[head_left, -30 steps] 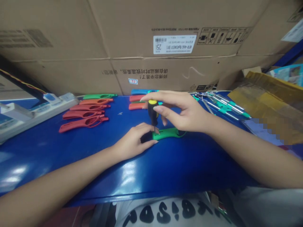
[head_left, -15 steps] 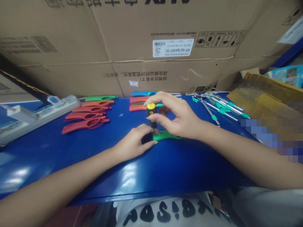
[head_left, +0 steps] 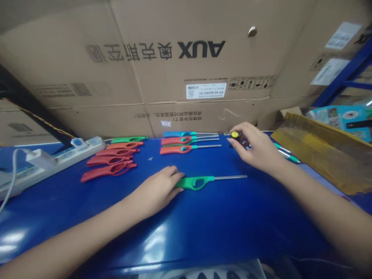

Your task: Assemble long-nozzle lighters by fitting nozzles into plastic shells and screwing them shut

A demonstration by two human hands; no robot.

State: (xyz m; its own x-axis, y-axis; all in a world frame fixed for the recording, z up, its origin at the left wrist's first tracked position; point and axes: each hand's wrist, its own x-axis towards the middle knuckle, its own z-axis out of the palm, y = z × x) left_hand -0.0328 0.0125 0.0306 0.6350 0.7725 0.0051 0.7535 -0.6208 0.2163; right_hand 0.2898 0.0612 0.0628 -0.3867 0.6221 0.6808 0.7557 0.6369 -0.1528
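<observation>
My left hand (head_left: 162,186) is closed round the handle end of a green gas lighter (head_left: 189,182), which lies flat on the blue table with its metal tube pointing right. My right hand (head_left: 255,149) grips a screwdriver (head_left: 235,135) with a black handle and yellow cap, held near the back right; its tip is hidden. Behind the green lighter, several lighters with metal tubes lie in a group, among them a blue one (head_left: 177,134) and an orange one (head_left: 176,149). At the left lie several handle shells without tubes, red (head_left: 106,170), orange and green (head_left: 128,139).
A white power strip (head_left: 72,155) with plugs runs along the left side. A large cardboard box (head_left: 162,85) walls off the back. At the right are a yellow-taped package (head_left: 316,151) and metal tubes with teal ends (head_left: 286,153), partly behind my right hand.
My right hand has lifted the screwdriver off the green lighter and carried it right and back. My left hand stays on the handle. The view has tilted up.
</observation>
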